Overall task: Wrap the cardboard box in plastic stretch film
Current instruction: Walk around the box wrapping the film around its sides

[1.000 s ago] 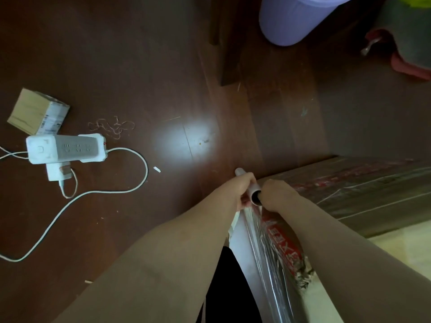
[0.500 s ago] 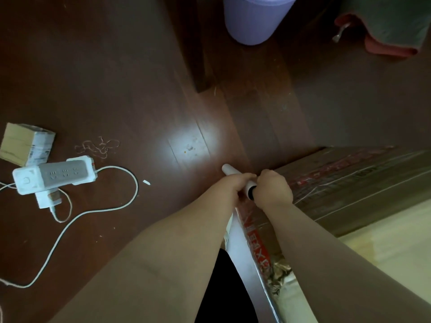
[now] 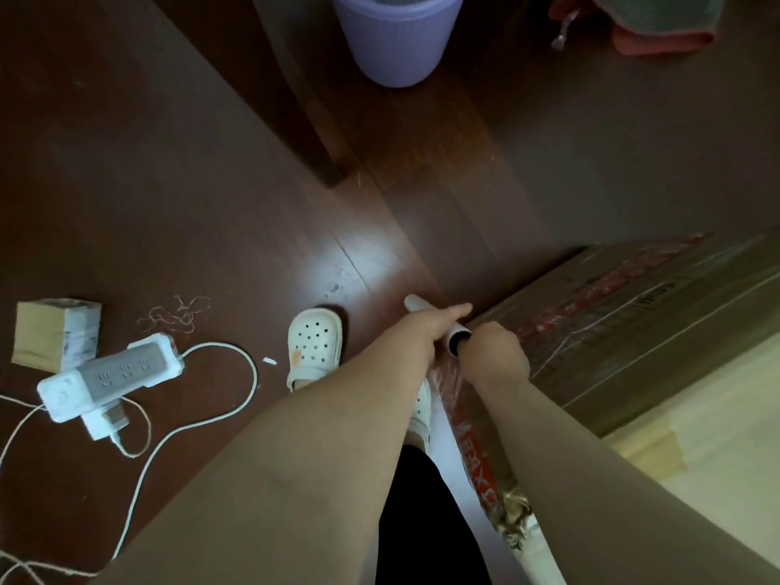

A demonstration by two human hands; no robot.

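Now the film roll [image 3: 458, 332] is held at the cardboard box's [image 3: 633, 331] corner. The left hand's [image 3: 422, 336] grip wraps it — forefinger straight — while the right hand's [image 3: 496, 353] grip curls round its open end.

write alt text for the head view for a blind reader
Seen from above, a right hand grips a stretch film roll at the corner of a partly wrapped cardboard box, the left hand lying across it. A power strip, white clog and purple bin sit on the dark floor.
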